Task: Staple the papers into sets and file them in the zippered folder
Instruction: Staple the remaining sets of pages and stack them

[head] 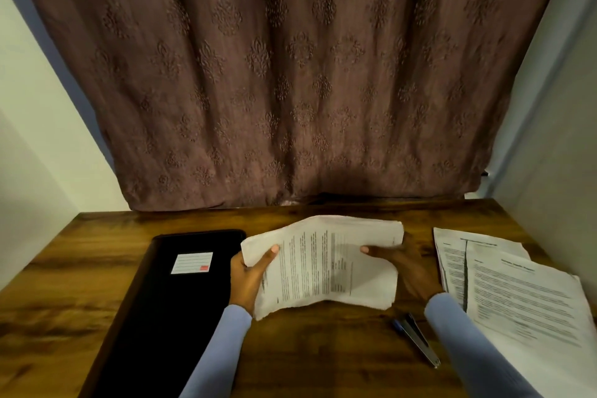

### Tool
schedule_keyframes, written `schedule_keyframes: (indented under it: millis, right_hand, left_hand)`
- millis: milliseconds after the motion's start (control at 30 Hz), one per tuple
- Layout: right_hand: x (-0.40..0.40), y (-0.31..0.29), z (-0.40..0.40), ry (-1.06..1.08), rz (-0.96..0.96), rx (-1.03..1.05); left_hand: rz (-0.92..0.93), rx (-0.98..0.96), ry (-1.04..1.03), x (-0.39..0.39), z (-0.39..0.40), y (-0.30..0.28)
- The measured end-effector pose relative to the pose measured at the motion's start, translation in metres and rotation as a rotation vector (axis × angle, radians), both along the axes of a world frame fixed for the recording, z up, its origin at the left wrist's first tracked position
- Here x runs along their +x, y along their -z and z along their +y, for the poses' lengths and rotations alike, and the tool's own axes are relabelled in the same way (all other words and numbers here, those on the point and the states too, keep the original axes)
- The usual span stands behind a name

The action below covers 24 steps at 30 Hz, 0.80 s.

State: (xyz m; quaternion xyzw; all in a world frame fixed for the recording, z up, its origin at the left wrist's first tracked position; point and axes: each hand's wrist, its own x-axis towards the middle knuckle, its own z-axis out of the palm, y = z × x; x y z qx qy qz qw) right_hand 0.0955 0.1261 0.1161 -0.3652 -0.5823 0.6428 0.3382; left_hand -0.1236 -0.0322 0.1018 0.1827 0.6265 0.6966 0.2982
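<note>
Fingers of both hands pinch one sheaf of papers (323, 263): left hand (248, 278) thumb on top at its 9 o'clock edge, right hand (403, 265) thumb on top at 3 o'clock, other fingers hidden underneath. Sheaf held up over table centre, bowed, long axis running 9 to 3 between my hands, print lines running 12 to 6. Sheet count inside it: cannot tell.

Stapler (416, 341) lies on the wooden table (323, 349) at 5 o'clock from the sheaf, just beside my right sleeve (465, 342), long axis 11 to 5. Right hand nearer it, so I judge right goes for the stapler while left keeps the sheaf.

Counts: one stapler, one black zippered folder (168, 310) at 9 o'clock, flat, appears closed; one loose pile of printed papers (523, 297) at 3 o'clock, two sheets showing clearly.
</note>
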Motion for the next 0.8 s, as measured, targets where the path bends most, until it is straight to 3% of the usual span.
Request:
schedule_keyframes:
  millis: [133,467,800]
  right_hand:
    - [0.007,0.011,-0.001,0.006,-0.03,0.016]
    - [-0.002,0.0,0.01,0.069,-0.071,0.051]
    - [-0.001,0.011,0.007,0.075,-0.157,0.036]
  left_hand:
    - [0.029,-0.034,0.077,-0.002,-0.006,0.008]
    - [0.016,0.024,0.019,-0.004,0.002,0.003]
    - [0.023,-0.055,0.073,-0.001,0.004,0.01]
